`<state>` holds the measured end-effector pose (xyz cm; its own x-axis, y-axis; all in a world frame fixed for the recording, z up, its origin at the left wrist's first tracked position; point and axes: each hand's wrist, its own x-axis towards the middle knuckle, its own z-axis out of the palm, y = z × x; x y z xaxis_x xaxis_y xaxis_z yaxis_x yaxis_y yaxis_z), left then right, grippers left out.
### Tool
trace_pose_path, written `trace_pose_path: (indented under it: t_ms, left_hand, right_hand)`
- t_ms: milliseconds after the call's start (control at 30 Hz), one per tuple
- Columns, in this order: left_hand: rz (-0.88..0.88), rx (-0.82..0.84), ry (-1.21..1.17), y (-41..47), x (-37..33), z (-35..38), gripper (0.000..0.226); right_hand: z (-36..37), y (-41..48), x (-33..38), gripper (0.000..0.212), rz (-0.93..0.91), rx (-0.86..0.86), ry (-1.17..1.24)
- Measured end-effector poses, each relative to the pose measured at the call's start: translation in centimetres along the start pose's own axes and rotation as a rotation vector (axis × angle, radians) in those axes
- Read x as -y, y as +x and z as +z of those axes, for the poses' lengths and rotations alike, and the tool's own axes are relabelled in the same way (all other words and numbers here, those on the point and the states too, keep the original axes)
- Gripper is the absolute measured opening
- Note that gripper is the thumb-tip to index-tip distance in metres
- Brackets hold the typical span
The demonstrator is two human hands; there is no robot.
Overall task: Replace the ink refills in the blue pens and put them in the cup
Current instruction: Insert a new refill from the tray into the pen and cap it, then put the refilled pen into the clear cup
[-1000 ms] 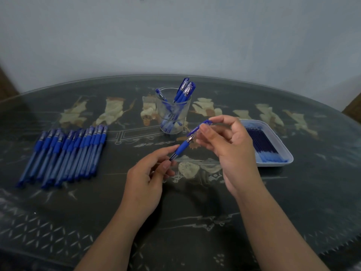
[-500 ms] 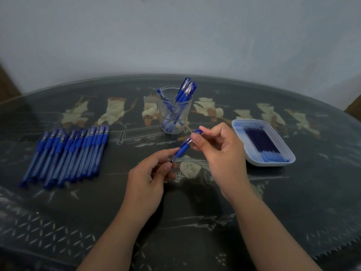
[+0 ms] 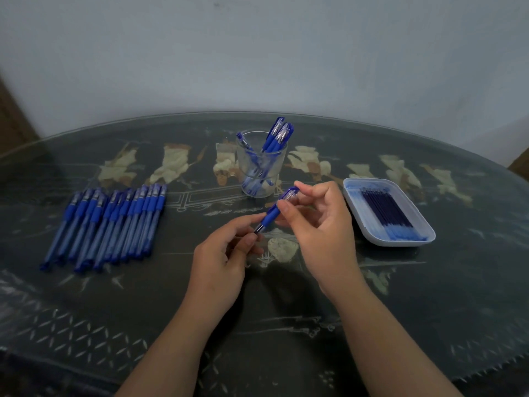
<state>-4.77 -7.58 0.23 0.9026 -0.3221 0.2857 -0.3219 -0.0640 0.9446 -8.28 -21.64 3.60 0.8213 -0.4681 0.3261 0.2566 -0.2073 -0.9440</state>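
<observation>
Left hand (image 3: 221, 255): pinches the lower end of the blue pen (image 3: 273, 213).
Right hand (image 3: 320, 222): fingers grip the pen's capped end.
Cup (image 3: 262, 167): holds pens, beyond the hands.

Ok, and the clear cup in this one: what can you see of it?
The clear cup looks like glass or plastic and is round. It stands upright on the dark table at the far centre, holding several blue pens that lean against its rim, most to the right, one to the left. Neither the left hand nor the right hand touches it.
</observation>
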Motion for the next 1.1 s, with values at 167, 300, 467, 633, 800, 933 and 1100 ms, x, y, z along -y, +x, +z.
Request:
trace_pose_path:
  t_ms: [167,300,467,633,800,933,1100]
  left_hand:
    - [0.064,-0.053,0.113,1.3,-0.2,-1.9,0.028]
    - [-0.051,-0.218,0.056,1.9,0.7,-4.2,0.022]
    - [-0.088,-0.251,0.122,1.9,1.7,-4.5,0.023]
    - [-0.069,-0.25,0.188,2.0,2.0,-4.5,0.024]
    - [-0.045,-0.255,0.181,2.1,2.1,-4.3,0.023]
    - [-0.024,-0.247,0.187,2.1,2.0,-4.3,0.022]
    - [-0.03,-0.248,0.184,2.1,2.1,-4.3,0.021]
  right_hand:
    - [-0.4,1.1,3.6,0.026,-0.113,-0.16,0.022]
    - [-1.2,4.7,7.3,0.024,-0.212,-0.261,-0.077]
    - [-0.3,9.1,8.2,0.025,-0.389,-0.377,-0.143]
    - [1.7,10.7,5.6,0.024,-0.327,-0.222,-0.308]
    - [2.8,10.9,3.0,0.02,-0.25,-0.132,-0.52]
    - [3.2,10.6,2.2,0.021,-0.201,-0.063,-0.64]
    - [3.4,10.4,1.9,0.024,-0.182,-0.071,-0.685]
